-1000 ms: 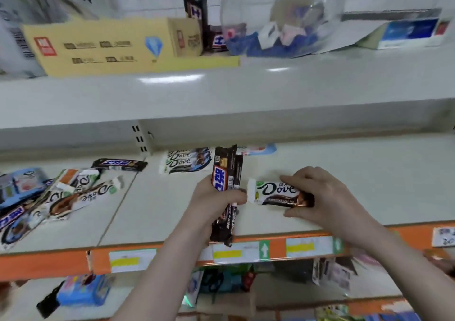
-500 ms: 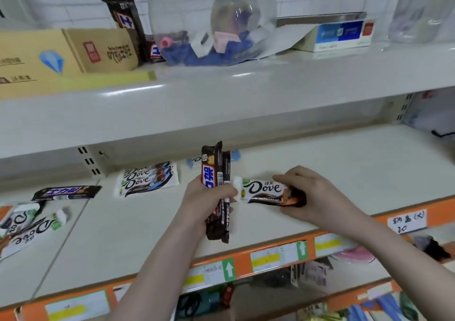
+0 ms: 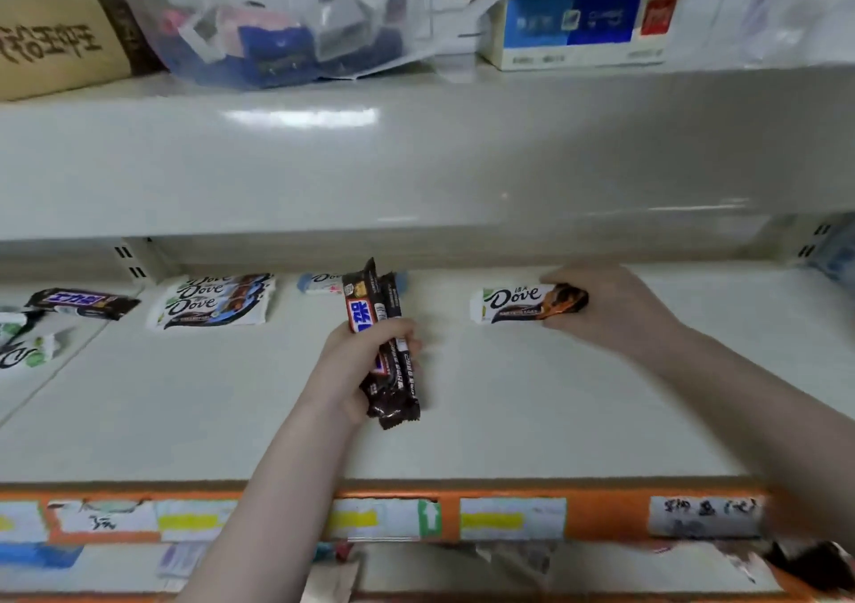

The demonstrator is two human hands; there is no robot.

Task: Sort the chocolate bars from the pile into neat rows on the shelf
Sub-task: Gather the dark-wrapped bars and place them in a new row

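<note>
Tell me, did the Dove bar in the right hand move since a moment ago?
Yes. The Dove bar in the right hand went right and toward the shelf's back, away from the brown bars the left hand holds.

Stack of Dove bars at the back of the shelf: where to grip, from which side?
Pinch the stack of Dove bars across its short width, near the right end, coming from the front right and above. It lies flat with long edges running left-right; that end faces bare shelf, while a dark bar lies close on its left.
</note>
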